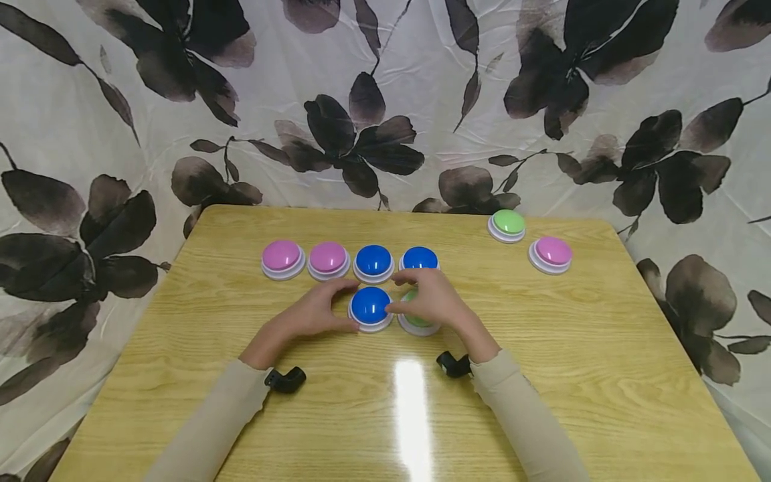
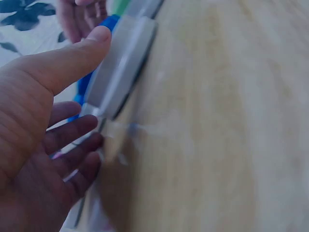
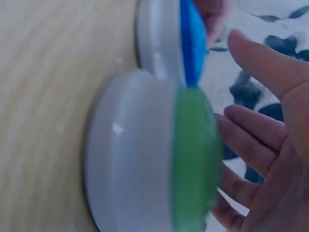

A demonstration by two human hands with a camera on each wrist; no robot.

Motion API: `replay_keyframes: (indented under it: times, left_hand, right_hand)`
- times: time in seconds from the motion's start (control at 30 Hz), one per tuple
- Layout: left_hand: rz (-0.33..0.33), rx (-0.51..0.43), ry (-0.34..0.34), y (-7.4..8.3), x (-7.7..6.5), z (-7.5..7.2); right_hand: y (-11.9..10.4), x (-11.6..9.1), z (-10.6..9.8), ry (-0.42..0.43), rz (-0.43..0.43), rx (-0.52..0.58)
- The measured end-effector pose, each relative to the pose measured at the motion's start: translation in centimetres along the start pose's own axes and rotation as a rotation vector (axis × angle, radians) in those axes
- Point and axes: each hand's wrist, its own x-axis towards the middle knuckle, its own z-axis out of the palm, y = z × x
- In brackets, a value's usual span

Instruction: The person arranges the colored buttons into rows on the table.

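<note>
A blue push button [image 1: 370, 304] on a white round base sits in the front row. My left hand [image 1: 313, 311] curves round its left side, thumb at the near edge and fingers at the far edge. The left wrist view shows the thumb [image 2: 82, 55] by the button's rim. My right hand [image 1: 430, 298] hovers over a green push button [image 3: 195, 159], fingers spread and nothing gripped, its thumb pointing at the blue button. That hand partly hides the green button and another blue button [image 1: 419, 256] behind it.
Behind stand a pink button [image 1: 280, 256], another pink button [image 1: 328, 257] and a blue button [image 1: 373, 260], side by side. A green button [image 1: 508, 221] and a pink button [image 1: 553, 252] stand apart at the far right. A floral cloth [image 1: 361, 40] hangs behind the wooden table [image 1: 337, 415].
</note>
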Motion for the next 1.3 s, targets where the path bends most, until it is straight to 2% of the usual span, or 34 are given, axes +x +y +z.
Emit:
replay_keyframes:
  times: [0.2,0.37,0.47,0.67,0.93,1.1,1.23,1.3]
  left_hand:
    - [-0.040,-0.086,0.042,0.8,-0.5,-2.0]
    - [-0.038,-0.128,0.061,1.5,-0.9,-3.3]
    - [-0.035,-0.133,0.057,1.6,-1.2,-3.7]
    - [0.008,-0.070,0.017,1.7,-1.7,-4.1]
    - [0.043,0.018,-0.014,2.4,-2.1,-4.8]
    - [0.028,0.027,0.005,2.9,-2.7,-4.7]
    - [0.013,0.015,0.019,3.3,-2.5,-4.7]
    - [0.028,0.004,0.031,3.4,-1.8,-4.7]
  right_hand:
    - [1.1,-0.7,-3.0,0.071,-0.025,0.129]
    - [3.1,-1.2,-5.9,0.169,-0.055,0.126]
    - [4.3,-1.6,-7.8,0.213,-0.040,0.114]
    - [6.9,-2.7,-11.7,0.277,0.014,0.086]
    - [10.7,-4.0,-16.0,0.388,0.140,0.034]
    - [13.4,-4.7,-17.2,0.467,0.200,-0.007]
    - [15.9,-5.2,-18.1,0.460,0.262,-0.020]
    - [17.0,-5.6,-18.7,0.468,0.302,-0.012]
